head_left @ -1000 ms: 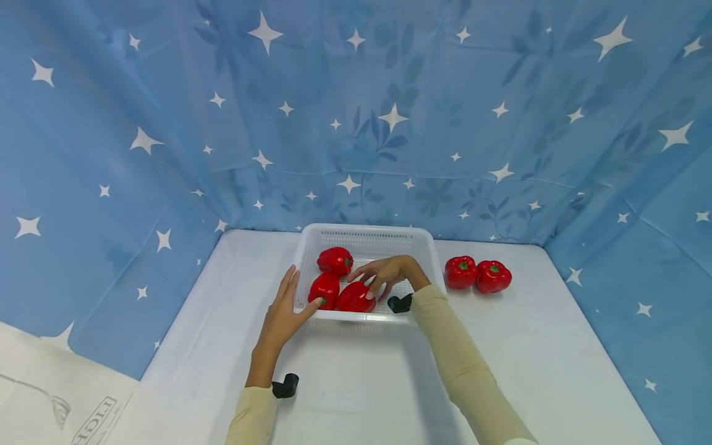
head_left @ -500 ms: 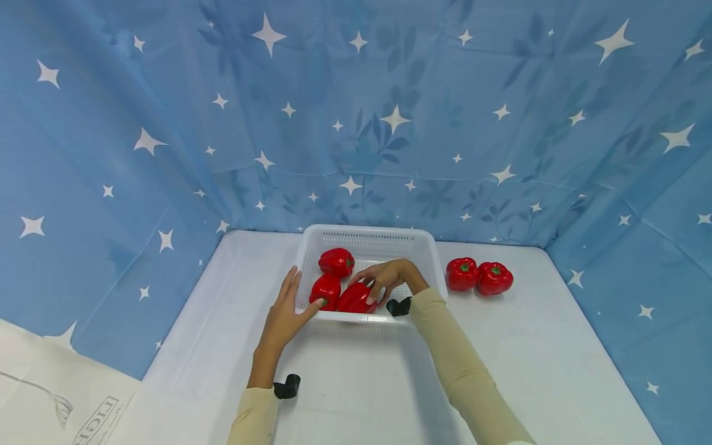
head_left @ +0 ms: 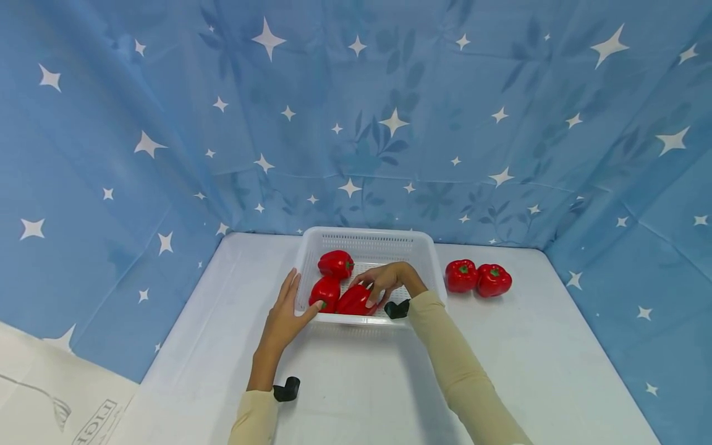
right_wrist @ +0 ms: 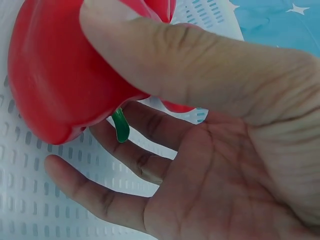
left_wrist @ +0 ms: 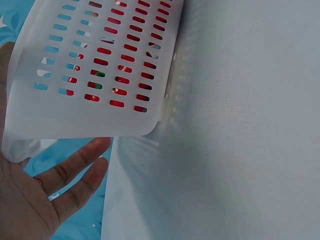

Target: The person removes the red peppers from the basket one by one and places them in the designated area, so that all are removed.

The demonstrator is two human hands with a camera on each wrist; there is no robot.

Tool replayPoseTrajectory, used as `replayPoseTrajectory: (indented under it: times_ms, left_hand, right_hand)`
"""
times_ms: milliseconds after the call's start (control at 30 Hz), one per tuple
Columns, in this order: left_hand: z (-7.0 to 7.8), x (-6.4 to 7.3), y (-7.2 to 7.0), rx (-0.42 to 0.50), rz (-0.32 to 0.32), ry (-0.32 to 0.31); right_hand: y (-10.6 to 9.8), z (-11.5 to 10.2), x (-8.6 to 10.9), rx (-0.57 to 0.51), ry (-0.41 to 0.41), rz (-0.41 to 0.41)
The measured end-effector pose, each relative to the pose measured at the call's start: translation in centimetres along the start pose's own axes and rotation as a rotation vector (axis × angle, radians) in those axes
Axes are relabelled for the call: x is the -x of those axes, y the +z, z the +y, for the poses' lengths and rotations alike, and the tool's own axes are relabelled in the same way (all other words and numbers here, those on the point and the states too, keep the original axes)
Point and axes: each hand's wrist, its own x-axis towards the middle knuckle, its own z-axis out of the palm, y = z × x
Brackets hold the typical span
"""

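A white plastic basket (head_left: 367, 236) with slotted walls stands on the table, with three red bell peppers in its left half. My right hand (head_left: 384, 279) reaches into it and grips the front-middle bell pepper (head_left: 354, 300), thumb on the near side and fingers behind. In the right wrist view that pepper (right_wrist: 55, 75) lies on its side, its green stem towards the palm. One bell pepper (head_left: 325, 292) sits at the front left, another bell pepper (head_left: 335, 264) behind it. Fingers straight, my left hand (head_left: 283, 318) rests at the basket's front-left corner, thumb across the rim.
Two more red bell peppers, a left one (head_left: 461, 275) and a right one (head_left: 493, 280), stand side by side on the white table (head_left: 534, 346) right of the basket. A blue star-patterned curtain (head_left: 356, 123) rises behind the table and along both sides.
The head view has shifted very slightly. My right fingers have settled a little closer around the front-middle bell pepper, while my left hand and the basket look unchanged.
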Motion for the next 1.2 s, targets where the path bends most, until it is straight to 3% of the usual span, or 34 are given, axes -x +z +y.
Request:
replayPoseTrajectory:
  times_ms: [800,1200]
  left_hand:
    - [0.0,0.1,-0.1,0.009,-0.005,-0.008]
    - [0.0,0.1,-0.1,0.017,-0.01,-0.009]
  right_hand:
    - [-0.7,0.3,1.0,-0.04,-0.028,0.113]
    - [-0.9,0.4,1.9,-0.058,-0.033,0.212]
